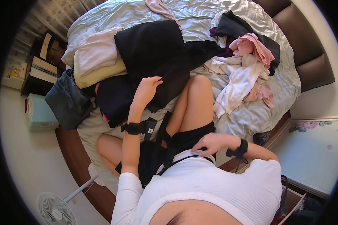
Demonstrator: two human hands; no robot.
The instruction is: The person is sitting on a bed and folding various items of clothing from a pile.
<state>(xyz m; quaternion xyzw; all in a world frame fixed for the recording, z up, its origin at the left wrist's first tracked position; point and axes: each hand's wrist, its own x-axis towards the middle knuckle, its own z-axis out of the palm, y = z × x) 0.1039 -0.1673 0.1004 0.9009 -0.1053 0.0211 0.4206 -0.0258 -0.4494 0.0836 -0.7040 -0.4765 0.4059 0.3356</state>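
A large black garment (152, 43) is spread over the bed in front of my legs, its lower part bunched near my knee. My left hand (148, 90) is on that lower part, with its fingers drawn together on the dark cloth. My right hand (211, 143) is at my waist by the hem of my white shirt (199, 174). Its fingers are curled in, and what they hold, if anything, is hidden. To the left of the black garment lie folded clothes: a pale pink one (97, 50), a yellow one (101, 73) and a dark navy one (114, 99).
Blue-grey jeans (69, 99) hang over the bed's left edge. Loose white clothes (238, 80), a pink garment (253, 48) and dark clothes (233, 26) are heaped at right. A fan (56, 210) stands lower left, near a light-blue box (41, 112). A padded headboard (304, 33) borders the right.
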